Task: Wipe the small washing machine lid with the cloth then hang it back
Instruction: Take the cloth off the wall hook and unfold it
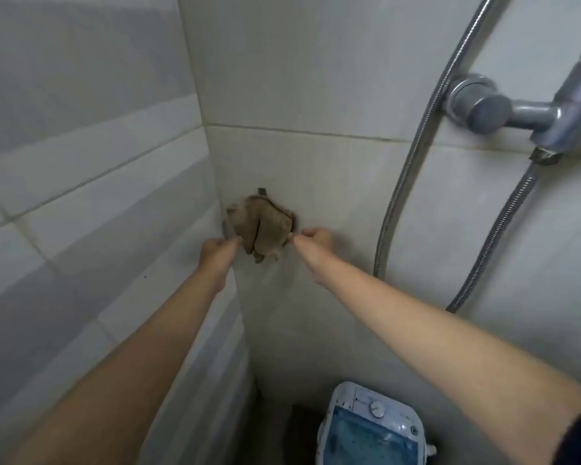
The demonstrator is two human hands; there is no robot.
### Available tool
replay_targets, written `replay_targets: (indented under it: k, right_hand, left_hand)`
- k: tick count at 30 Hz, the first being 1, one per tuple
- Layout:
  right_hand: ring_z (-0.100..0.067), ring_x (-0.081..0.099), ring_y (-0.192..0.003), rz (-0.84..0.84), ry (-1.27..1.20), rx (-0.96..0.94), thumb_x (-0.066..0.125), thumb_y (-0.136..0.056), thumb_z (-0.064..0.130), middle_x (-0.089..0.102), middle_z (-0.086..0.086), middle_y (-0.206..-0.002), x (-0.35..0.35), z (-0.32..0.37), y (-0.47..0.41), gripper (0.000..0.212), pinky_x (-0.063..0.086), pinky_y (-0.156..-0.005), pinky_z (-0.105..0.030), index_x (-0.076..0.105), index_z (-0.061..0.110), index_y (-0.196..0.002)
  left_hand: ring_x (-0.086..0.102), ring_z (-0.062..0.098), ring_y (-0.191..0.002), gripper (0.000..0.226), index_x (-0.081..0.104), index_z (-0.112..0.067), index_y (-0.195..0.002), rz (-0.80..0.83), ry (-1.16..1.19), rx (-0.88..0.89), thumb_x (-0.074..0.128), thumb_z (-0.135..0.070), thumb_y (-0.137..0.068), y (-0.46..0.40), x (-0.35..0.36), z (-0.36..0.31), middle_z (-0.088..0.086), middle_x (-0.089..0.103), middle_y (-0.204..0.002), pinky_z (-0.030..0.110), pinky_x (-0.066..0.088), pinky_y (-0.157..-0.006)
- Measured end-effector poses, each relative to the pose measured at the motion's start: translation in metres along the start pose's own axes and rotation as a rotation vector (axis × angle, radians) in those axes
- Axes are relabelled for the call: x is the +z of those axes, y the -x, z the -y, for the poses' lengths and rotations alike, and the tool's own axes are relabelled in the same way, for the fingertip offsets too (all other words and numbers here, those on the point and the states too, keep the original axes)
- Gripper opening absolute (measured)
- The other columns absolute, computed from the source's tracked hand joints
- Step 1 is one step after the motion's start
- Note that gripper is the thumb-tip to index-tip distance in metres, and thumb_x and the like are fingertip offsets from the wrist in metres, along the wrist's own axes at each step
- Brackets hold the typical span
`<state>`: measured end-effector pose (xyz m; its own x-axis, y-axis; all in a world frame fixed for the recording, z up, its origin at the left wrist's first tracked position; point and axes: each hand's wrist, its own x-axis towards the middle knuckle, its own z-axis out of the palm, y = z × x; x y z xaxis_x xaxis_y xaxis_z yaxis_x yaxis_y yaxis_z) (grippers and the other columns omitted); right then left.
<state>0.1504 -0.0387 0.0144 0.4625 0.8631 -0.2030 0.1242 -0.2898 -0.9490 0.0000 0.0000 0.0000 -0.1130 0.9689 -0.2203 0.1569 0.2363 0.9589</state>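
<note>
- Left hand [217,251] reaches up to the wall corner with its arm stretched out; its fingers are drawn together and pinch the left edge of the cloth [260,226].
- Whether every finger of that hand is on the fabric cannot be told, since the picture is blurred there.
- Tiled side wall [81,196] fills the left of the view, in pale grey with light grout lines.
- Cloth is brown and crumpled, bunched against the back wall [316,78] just right of the corner, with folds drooping to a point below.
- A small dark tab [261,191] sticks up at the top of the cloth; what the cloth hangs on is hidden behind it.
- Right hand [314,238] is at the same height, fingers closed into a pinch on the right edge of the cloth, thumb side toward the fabric.
- Both hands are level with each other, and the cloth is between them.
- Washer [371,427] stands far below at the bottom edge, white with a blue see-through lid [366,441] and a round knob [378,409] above it; it is well apart from the cloth.
- Shower hose [413,162] curves down the wall to the right of the hands, and a chrome mixer [493,107] juts out at the upper right.
</note>
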Motion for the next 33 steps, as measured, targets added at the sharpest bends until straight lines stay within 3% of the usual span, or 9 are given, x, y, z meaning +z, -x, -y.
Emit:
replay_targets:
  k: [6, 8, 11, 13, 17, 20, 27, 30, 33]
  right_hand:
    - [-0.024, 0.064, -0.094, -0.102, -0.170, -0.018, 0.069, -0.078, 0.015, 0.067, -0.008, -0.103, 0.033, 0.005, -0.020, 0.034, 0.053, -0.084, -0.030, 0.061, 0.007, -0.111]
    - [-0.025, 0.068, -0.093, -0.121, -0.188, 0.012, 0.072, -0.072, 0.017, 0.071, -0.009, -0.103, 0.041, 0.004, -0.028, 0.035, 0.056, -0.088, -0.035, 0.065, 0.009, -0.106]
    - [-0.021, 0.066, -0.079, -0.141, -0.158, -0.005, 0.069, -0.072, 0.018, 0.069, -0.003, -0.081, 0.048, 0.005, -0.033, 0.005, 0.055, -0.078, -0.031, 0.065, 0.016, -0.071]
    - [-0.025, 0.066, -0.080, -0.182, -0.118, -0.046, 0.063, -0.075, 0.021, 0.066, -0.003, -0.076, 0.044, 0.011, -0.029, 0.012, 0.053, -0.078, -0.031, 0.057, 0.020, -0.064]
    - [-0.026, 0.057, -0.087, -0.172, -0.210, -0.109, 0.049, -0.083, 0.016, 0.062, -0.010, -0.093, 0.031, 0.028, -0.014, 0.010, 0.046, -0.077, -0.030, 0.053, 0.017, -0.091]
    - [-0.023, 0.053, -0.092, -0.147, -0.283, -0.146, 0.044, -0.089, 0.015, 0.056, -0.007, -0.099, 0.019, 0.038, -0.005, 0.024, 0.044, -0.081, -0.030, 0.053, 0.009, -0.111]
    - [-0.025, 0.062, -0.094, -0.117, -0.258, -0.143, 0.047, -0.091, 0.019, 0.065, -0.012, -0.103, -0.016, 0.033, 0.025, 0.028, 0.052, -0.086, -0.035, 0.060, 0.006, -0.113]
    - [-0.024, 0.061, -0.083, -0.103, -0.196, -0.117, 0.048, -0.092, 0.019, 0.062, -0.010, -0.086, -0.039, 0.018, 0.036, 0.026, 0.047, -0.072, -0.029, 0.065, 0.000, -0.099]
    - [-0.019, 0.052, -0.063, -0.108, -0.092, -0.093, 0.049, -0.090, 0.020, 0.052, -0.006, -0.066, -0.060, -0.003, 0.046, 0.026, 0.037, -0.059, -0.026, 0.055, 0.015, -0.065]
  left_hand:
    - [0.065, 0.027, -0.092, 0.025, 0.068, -0.006, -0.106, 0.051, 0.114, 0.069, 0.060, -0.019, -0.086, -0.036, 0.009, 0.009, 0.011, 0.069, -0.103, 0.036, 0.053, -0.079]
    - [0.065, 0.023, -0.087, 0.019, 0.067, -0.008, -0.104, 0.087, 0.128, 0.066, 0.057, -0.015, -0.089, -0.039, 0.010, 0.008, 0.009, 0.069, -0.099, 0.028, 0.054, -0.070]
    - [0.058, 0.010, -0.072, 0.012, 0.065, -0.013, -0.086, 0.108, 0.124, 0.059, 0.055, -0.013, -0.092, -0.036, 0.013, 0.001, 0.001, 0.065, -0.083, 0.011, 0.042, -0.044]
    - [0.061, 0.011, -0.074, 0.012, 0.066, -0.013, -0.085, 0.094, 0.121, 0.085, 0.056, -0.015, -0.092, -0.033, 0.013, -0.003, 0.000, 0.066, -0.083, 0.015, 0.046, -0.051]
    - [0.067, 0.027, -0.092, 0.013, 0.067, -0.016, -0.086, 0.054, 0.154, 0.159, 0.054, -0.017, -0.090, -0.030, 0.005, -0.012, 0.011, 0.070, -0.099, 0.041, 0.056, -0.085]
    - [0.066, 0.025, -0.092, 0.015, 0.066, -0.017, -0.089, 0.058, 0.185, 0.201, 0.051, -0.015, -0.091, -0.017, 0.000, -0.025, 0.010, 0.069, -0.100, 0.039, 0.055, -0.085]
    - [0.061, 0.023, -0.085, 0.016, 0.060, -0.017, -0.077, 0.106, 0.102, 0.167, 0.052, -0.014, -0.091, 0.023, 0.001, -0.033, 0.010, 0.065, -0.093, 0.035, 0.051, -0.080]
    - [0.053, 0.017, -0.074, 0.018, 0.052, -0.017, -0.073, 0.198, 0.032, 0.044, 0.052, -0.015, -0.091, 0.045, 0.016, -0.018, 0.005, 0.057, -0.081, 0.031, 0.043, -0.072]
    - [0.056, 0.018, -0.088, 0.011, 0.058, -0.016, -0.093, 0.243, -0.036, -0.086, 0.051, -0.024, -0.092, 0.067, 0.038, 0.005, 0.006, 0.059, -0.099, 0.034, 0.038, -0.081]
